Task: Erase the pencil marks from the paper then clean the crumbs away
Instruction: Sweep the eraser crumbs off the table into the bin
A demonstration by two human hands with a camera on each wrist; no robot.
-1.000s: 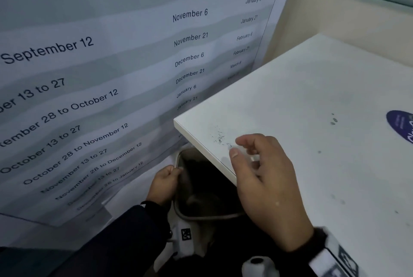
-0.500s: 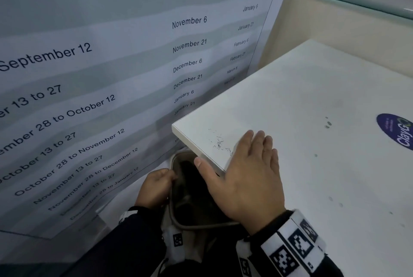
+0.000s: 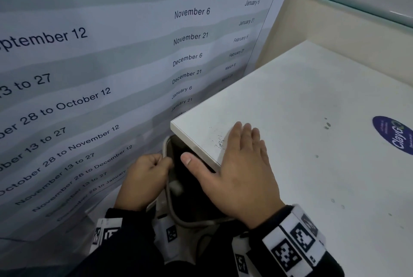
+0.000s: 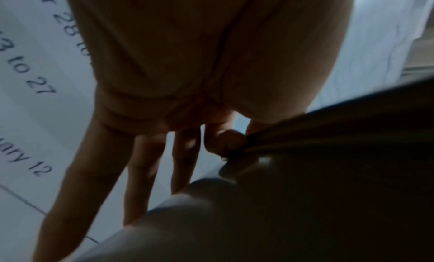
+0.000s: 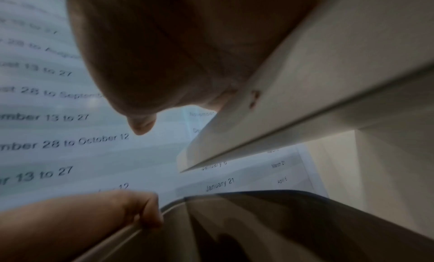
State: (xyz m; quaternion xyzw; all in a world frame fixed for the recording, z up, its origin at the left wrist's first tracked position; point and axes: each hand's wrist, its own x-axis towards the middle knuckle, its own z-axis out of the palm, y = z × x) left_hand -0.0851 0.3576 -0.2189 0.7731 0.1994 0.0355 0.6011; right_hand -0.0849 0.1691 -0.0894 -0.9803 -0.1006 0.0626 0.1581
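Observation:
Dark eraser crumbs [image 3: 218, 141] lie scattered near the front left corner of the white table [image 3: 301, 102]. My right hand [image 3: 239, 162] lies flat on the table just right of the crumbs, fingers straight, thumb [image 5: 140, 124] out past the table edge over the bin. A grey bin [image 3: 178, 214] with a dark inside stands below that corner. My left hand [image 3: 145, 178] grips the bin's rim [image 5: 131, 230] on its left side; in the left wrist view the left hand [image 4: 225, 143] pinches the bin's dark liner. No paper with pencil marks or eraser is in view.
A large printed date chart [image 3: 100, 71] hangs on the wall to the left, right behind the bin. A blue round sticker [image 3: 395, 134] lies on the table at the right. Small grey specks [image 3: 327, 123] dot the tabletop. A beige wall [image 3: 335, 28] backs the table.
My right hand went from raised with curled fingers to flat on the table beside the crumbs. The left hand kept its hold on the bin rim.

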